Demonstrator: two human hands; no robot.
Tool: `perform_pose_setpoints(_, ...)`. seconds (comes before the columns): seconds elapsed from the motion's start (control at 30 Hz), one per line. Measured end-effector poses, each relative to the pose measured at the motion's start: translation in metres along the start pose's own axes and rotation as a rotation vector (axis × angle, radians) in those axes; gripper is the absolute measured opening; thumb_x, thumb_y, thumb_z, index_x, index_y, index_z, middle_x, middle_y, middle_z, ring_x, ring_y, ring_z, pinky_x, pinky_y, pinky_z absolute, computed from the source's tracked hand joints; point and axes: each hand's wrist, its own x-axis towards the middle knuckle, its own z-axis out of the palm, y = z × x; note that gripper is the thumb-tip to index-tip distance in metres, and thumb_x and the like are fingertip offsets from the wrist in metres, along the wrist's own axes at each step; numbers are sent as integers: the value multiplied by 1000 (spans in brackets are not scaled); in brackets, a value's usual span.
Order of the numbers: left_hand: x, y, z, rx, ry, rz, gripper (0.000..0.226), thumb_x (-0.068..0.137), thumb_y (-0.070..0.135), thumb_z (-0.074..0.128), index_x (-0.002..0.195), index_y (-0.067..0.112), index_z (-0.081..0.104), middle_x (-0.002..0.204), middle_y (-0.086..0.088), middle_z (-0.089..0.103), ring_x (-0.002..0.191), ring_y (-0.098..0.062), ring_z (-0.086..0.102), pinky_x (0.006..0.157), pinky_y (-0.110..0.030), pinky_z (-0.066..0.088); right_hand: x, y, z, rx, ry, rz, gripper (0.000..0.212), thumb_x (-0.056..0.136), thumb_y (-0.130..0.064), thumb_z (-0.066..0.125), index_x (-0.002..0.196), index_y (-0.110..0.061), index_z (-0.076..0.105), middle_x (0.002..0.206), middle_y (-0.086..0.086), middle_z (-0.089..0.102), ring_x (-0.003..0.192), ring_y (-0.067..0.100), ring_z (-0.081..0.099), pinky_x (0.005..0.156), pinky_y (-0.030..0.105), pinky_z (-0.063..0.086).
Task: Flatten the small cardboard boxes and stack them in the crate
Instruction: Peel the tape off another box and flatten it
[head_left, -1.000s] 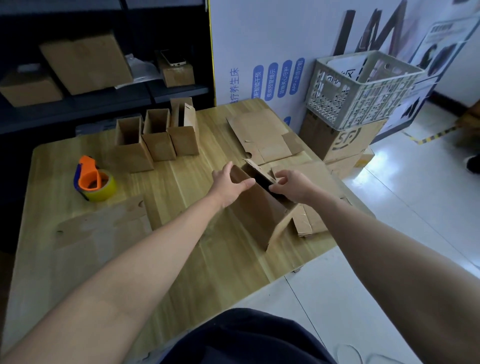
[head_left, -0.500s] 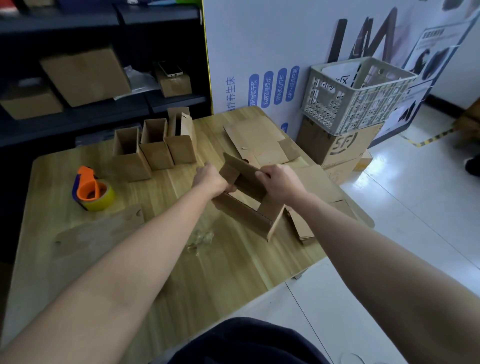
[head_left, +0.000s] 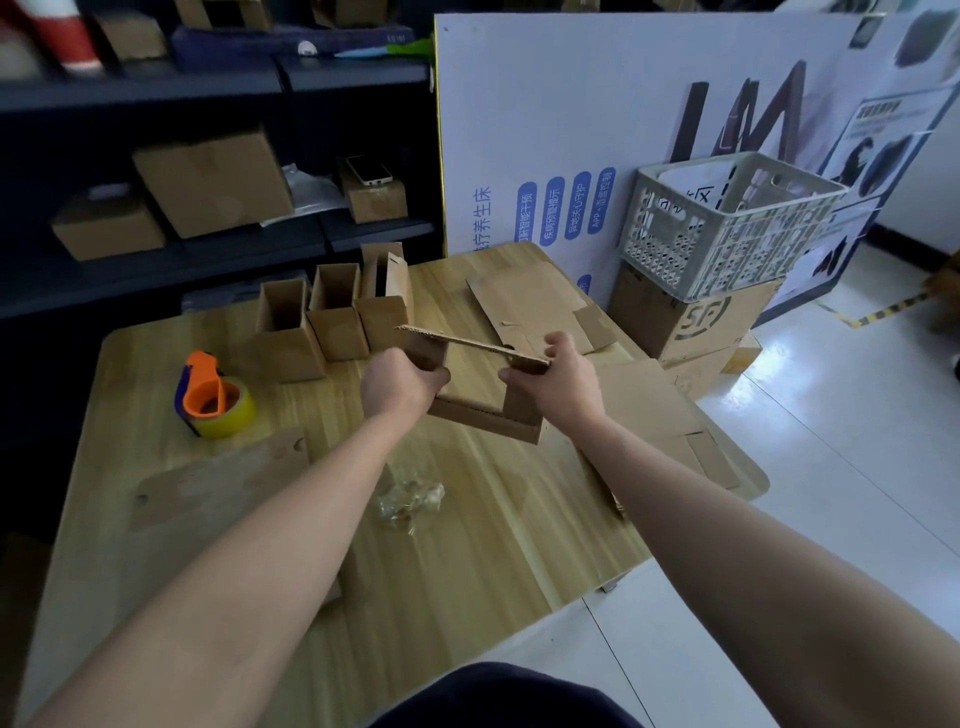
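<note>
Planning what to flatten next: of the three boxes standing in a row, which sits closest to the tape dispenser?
The leftmost box, nearest the orange tape dispenser; the middle box and the right box stand farther away.

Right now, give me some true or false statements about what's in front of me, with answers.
Both the left hand and right hand grip one cardboard box. True.
The crate sits on the table. False: it rests on a carton beside the table.
Three open boxes stand upright beyond the hands. True.
The tape dispenser lies right of the hands. False: it lies to their left.
</note>
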Motion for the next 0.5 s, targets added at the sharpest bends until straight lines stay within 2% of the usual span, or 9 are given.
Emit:
perform_pose_setpoints(0.1, -5, -3, -3, -95, 28, 31, 20, 69, 29, 73, 59, 20, 58, 60, 1, 59, 60, -22, 58, 51, -24, 42, 1, -4, 6, 130, -11, 85, 93, 61, -50, 84, 132, -14, 37, 118, 0, 49, 103, 17, 50, 81, 31, 42)
perform_pose_setpoints(0.2, -8, -9, -4, -133, 37, 51, 20, 75, 30, 70, 70, 12, 66, 68, -4, 65, 63, -20, 60, 47, -23, 38, 3, -9, 10, 99, 11, 70, 89, 62, -42, 84, 131, -13, 37, 111, -3, 43, 94, 14, 44, 77, 29, 38)
perform_pose_setpoints(0.3, -10, -14, -6, -214, 4, 124, 27, 84, 30, 63, 73, 6, 67, 66, -5, 64, 59, -17, 57, 47, -23, 39, 3, -12, 10, 87, 6, 96, 68, 65, -32, 75, 122, -13, 43, 110, 1, 53, 94, 18, 52, 75, 30, 44)
perform_pose_setpoints(0.37, -9, -16, -7, -315, 0, 136, 29, 91, 26, 53, 70, 7, 61, 64, -6, 58, 58, -17, 51, 52, -28, 40, 0, -13, 7, 136, -43, 130, 52, 66, -32, 70, 110, -16, 47, 98, 0, 56, 86, 15, 56, 64, 29, 46)
perform_pose_setpoints(0.43, -5, -17, -7, -430, 60, 91, 34, 96, 18, 42, 63, 10, 46, 59, -4, 43, 56, -17, 40, 54, -28, 33, -3, -11, 2, 177, -102, 164, 39, 71, -30, 68, 104, -17, 50, 89, -2, 57, 78, 12, 56, 58, 26, 45)
perform_pose_setpoints(0.5, 2, -19, -7, -538, 115, 4, 36, 99, 16, 35, 63, 12, 39, 61, -2, 38, 60, -18, 39, 60, -29, 35, -5, -10, -2, 174, -154, 161, 27, 80, -20, 61, 106, -14, 58, 87, 1, 60, 80, 17, 60, 64, 27, 48)
